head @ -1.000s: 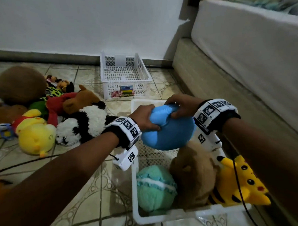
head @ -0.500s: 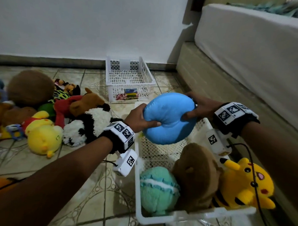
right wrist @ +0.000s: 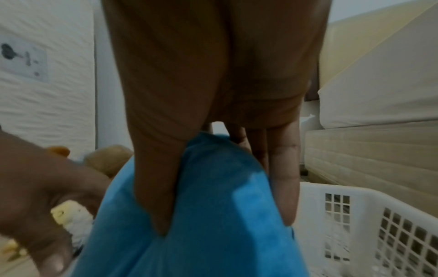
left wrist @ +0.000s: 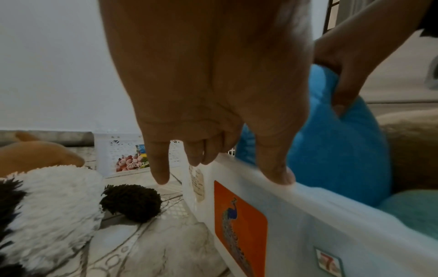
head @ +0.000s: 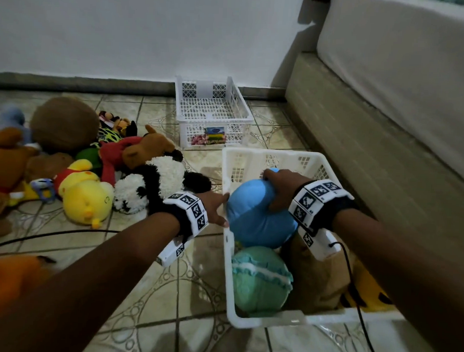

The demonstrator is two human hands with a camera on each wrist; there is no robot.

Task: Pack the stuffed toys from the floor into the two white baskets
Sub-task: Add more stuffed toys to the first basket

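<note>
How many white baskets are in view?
2: the near basket in front of the person, holding toys, and the far basket by the wall, with no toys visible inside.

The yellow toy [head: 366, 291] at four o'clock in the near basket [head: 267, 319] is mostly hidden behind the right forearm; an orange toy [head: 5, 280] is cut off at eight o'clock.

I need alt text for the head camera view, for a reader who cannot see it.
A person's right hand presses a blue stuffed toy into the near white basket, beside a green toy and a brown toy. The left hand rests open at the rim. More toys lie on the tiled floor; a second white basket stands by the wall.
</note>
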